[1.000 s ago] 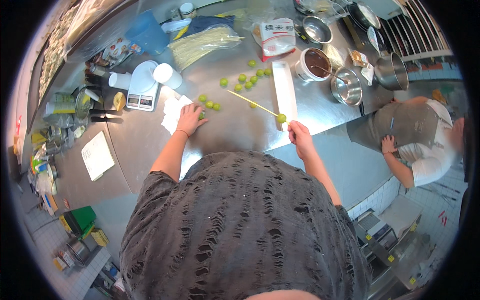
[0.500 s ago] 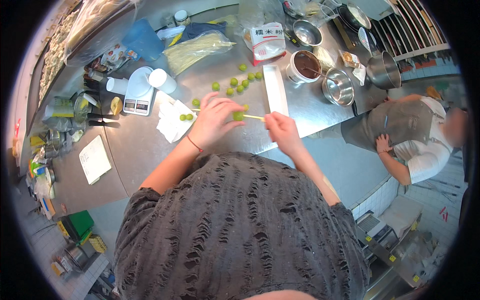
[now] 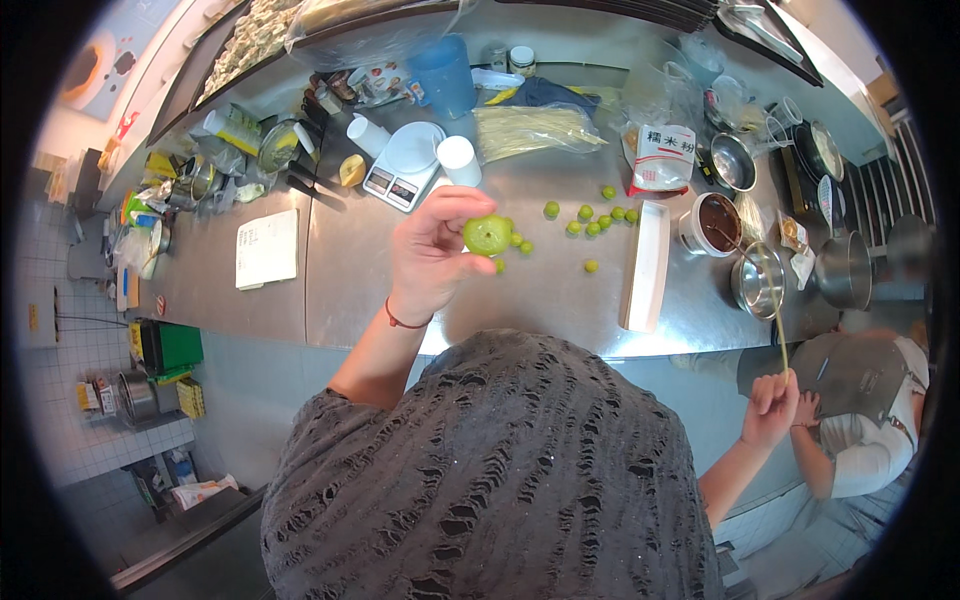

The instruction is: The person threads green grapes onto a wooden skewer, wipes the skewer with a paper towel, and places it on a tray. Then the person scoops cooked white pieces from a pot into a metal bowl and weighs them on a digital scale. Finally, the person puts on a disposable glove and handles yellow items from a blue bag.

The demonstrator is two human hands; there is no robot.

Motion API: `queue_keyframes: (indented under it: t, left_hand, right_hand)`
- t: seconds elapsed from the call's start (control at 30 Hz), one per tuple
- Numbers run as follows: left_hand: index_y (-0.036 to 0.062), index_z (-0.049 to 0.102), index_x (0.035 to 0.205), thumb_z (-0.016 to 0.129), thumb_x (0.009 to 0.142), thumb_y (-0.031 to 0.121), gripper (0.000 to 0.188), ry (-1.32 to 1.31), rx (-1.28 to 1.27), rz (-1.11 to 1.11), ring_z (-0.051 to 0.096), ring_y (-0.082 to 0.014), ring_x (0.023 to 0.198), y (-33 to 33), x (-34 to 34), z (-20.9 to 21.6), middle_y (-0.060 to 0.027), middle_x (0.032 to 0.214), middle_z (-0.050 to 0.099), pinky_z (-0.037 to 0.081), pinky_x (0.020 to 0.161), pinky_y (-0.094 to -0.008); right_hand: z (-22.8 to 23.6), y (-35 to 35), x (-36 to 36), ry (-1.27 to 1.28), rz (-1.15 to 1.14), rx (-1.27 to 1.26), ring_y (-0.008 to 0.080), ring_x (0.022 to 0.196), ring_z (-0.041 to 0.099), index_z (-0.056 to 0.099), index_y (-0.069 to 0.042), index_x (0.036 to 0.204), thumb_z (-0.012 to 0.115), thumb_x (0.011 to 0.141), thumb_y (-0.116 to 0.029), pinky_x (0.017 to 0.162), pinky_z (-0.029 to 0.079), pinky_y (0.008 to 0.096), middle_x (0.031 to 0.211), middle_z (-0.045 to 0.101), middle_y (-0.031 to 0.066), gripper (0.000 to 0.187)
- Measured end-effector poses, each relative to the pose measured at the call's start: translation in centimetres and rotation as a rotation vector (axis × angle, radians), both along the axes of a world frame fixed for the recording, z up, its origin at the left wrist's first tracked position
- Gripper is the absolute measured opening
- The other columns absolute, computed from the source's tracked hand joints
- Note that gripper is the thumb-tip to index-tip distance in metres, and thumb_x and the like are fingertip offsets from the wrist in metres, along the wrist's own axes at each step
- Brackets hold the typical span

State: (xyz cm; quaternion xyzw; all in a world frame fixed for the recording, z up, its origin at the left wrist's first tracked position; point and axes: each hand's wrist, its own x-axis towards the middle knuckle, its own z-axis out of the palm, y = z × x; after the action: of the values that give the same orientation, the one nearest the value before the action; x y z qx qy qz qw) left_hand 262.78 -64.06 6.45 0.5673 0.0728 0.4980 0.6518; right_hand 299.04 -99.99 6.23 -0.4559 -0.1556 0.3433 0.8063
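Observation:
My left hand (image 3: 430, 250) is raised over the near side of the steel table. Between its thumb and fingers it pinches a round green grape (image 3: 486, 236) with a small dark spot on the side that shows. Far out to the right, past the table's front edge, my right hand (image 3: 770, 408) is closed around the lower end of a thin wooden skewer (image 3: 780, 325), which points up and away with nothing on it that I can see. Several loose grapes (image 3: 586, 212) lie on the table between my left hand and a long white tray (image 3: 648, 265).
A kitchen scale (image 3: 405, 165), a white cup (image 3: 459, 160) and bagged skewers (image 3: 535, 132) stand at the back. To the right are a tub of brown paste (image 3: 712, 225) and a steel bowl (image 3: 756, 280). A co-worker (image 3: 860, 385) is close beyond my right hand.
My hands have drawn apart. The skewer, earlier reaching to the grape, has swung far right with my right hand. My left hand has lifted the grape closer, and the view has shifted left.

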Motion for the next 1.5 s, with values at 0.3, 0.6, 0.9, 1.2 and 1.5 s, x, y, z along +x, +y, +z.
queue_keyframes:
  t: [0.3, 0.6, 0.9, 1.2, 1.5]
  left_hand:
    - [0.0022, 0.064, 0.104, 0.077, 0.087, 0.031, 0.035, -0.185, -0.173, -1.234, 0.066, -0.036, 0.102, -7.7, 2.4, 10.6, -0.0175, 0.112, 0.068, 0.046, 0.099, -0.048]
    - [0.0035, 0.068, 0.105, 0.073, 0.086, 0.036, 0.038, -0.394, 0.055, -1.089, 0.065, -0.0258, 0.105, -7.2, 7.8, 8.3, -0.0143, 0.112, 0.069, 0.048, 0.091, -0.0369]
    - [0.0125, 0.06, 0.127, 0.07, 0.085, 0.031, 0.047, 1.624, 1.012, -0.136, 0.048, -0.0361, 0.13, 4.3, 12.7, -21.5, -0.0141, 0.135, 0.057, 0.037, 0.109, -0.0508]
    - [0.013, 0.063, 0.111, 0.077, 0.077, 0.027, 0.039, 1.199, 0.99, 0.031, 0.053, -0.0282, 0.113, 5.3, 21.9, -30.4, -0.0041, 0.114, 0.061, 0.041, 0.096, -0.0425]
    - [0.0086, 0.059, 0.113, 0.072, 0.089, 0.016, 0.028, 0.838, -0.225, -0.303, 0.062, -0.0221, 0.11, 4.3, 20.2, -22.9, -0.0077, 0.127, 0.059, 0.05, 0.095, -0.0389]
  right_hand:
    - [-3.0, 2.8, -0.2, 0.061, 0.054, -0.129, 0.0103, 0.049, 0.035, 0.045, -0.009, 0.078, 0.044, 0.105, -0.02, 0.052, 0.028, 0.0274, 0.063, 0.043, 0.0009, 0.029]
    - [-5.5, 3.8, -2.6, 0.148, -0.058, -0.269, 0.0112, 0.049, 0.04, 0.048, -0.009, 0.076, 0.044, 0.104, -0.021, 0.05, 0.031, 0.0273, 0.058, 0.045, 0.0013, 0.032]
    - [-9.4, 3.1, -6.5, 0.195, -0.046, -0.479, 0.0061, 0.056, 0.044, 0.062, -0.004, 0.101, 0.053, 0.104, -0.021, 0.052, 0.031, 0.0199, 0.064, 0.054, 0.0002, 0.02]
    - [-10.1, 4.2, -7.9, 0.176, -0.044, -0.674, 0.0042, 0.056, 0.041, 0.064, -0.003, 0.104, 0.053, 0.103, -0.019, 0.053, 0.031, 0.0181, 0.066, 0.059, 0.0015, 0.019]
    - [-9.2, 6.5, -8.4, -0.463, -0.052, -0.936, 0.0172, 0.059, 0.056, 0.065, -0.003, 0.102, 0.058, 0.1, -0.016, 0.057, 0.042, 0.0271, 0.067, 0.062, 0.0061, 0.015]
